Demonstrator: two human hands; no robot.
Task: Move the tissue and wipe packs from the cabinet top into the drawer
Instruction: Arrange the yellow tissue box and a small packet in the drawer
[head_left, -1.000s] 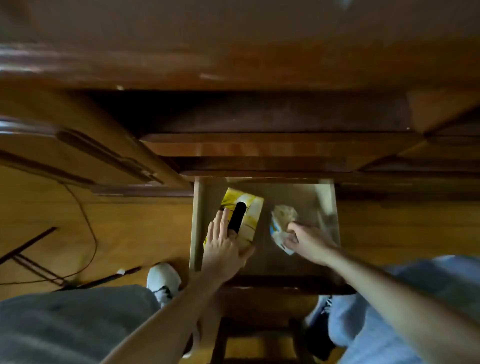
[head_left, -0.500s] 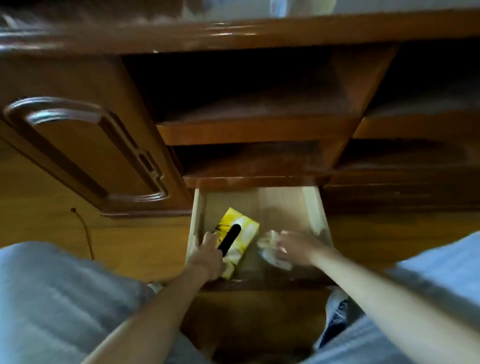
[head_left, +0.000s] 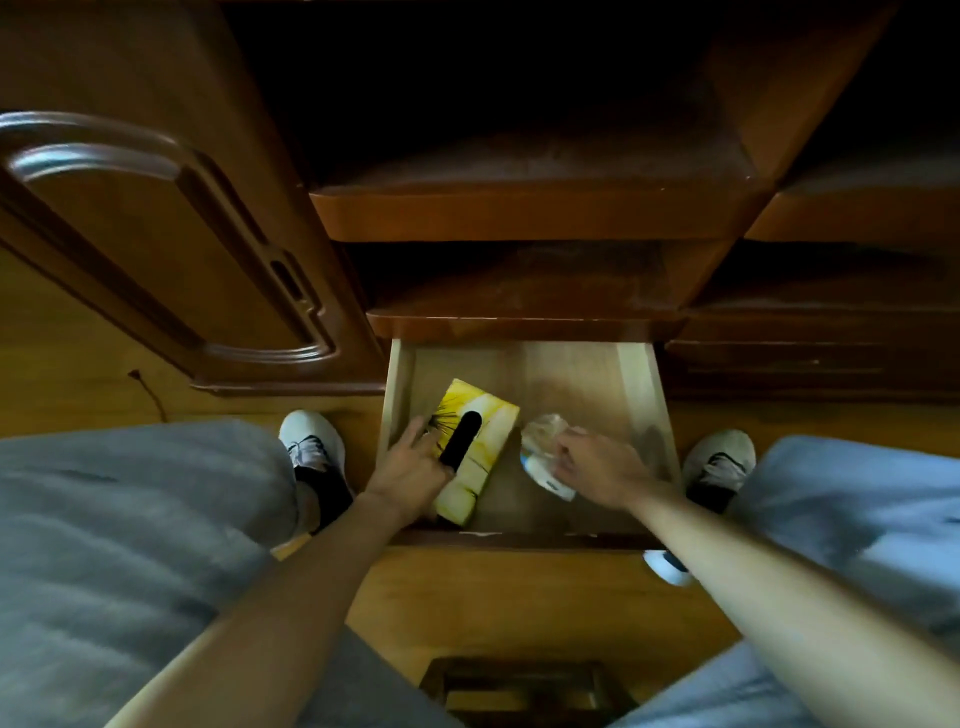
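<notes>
I see the drawer (head_left: 636, 387) pulled out below the cabinet shelves (head_left: 530, 208), with both of my hands reaching down into it. My left hand (head_left: 408, 470) lies on the near left side of the yellow tissue pack (head_left: 491, 423), fingers stretched along its top and not curled round it. That pack lies flat and slanted in the left half of the drawer, its black oval opening facing up. My right hand (head_left: 597, 467) covers the wipe pack (head_left: 540, 457) in the middle of the drawer, just right of the tissue pack; the fingers bend over its crinkled wrapper, but I cannot tell whether they clasp it or only rest on it. 2 white shoes (head_left: 311, 441) stand on the wooden floor (head_left: 493, 597), 1 on each side of the drawer, and the closed cabinet door (head_left: 156, 249) is at far left
</notes>
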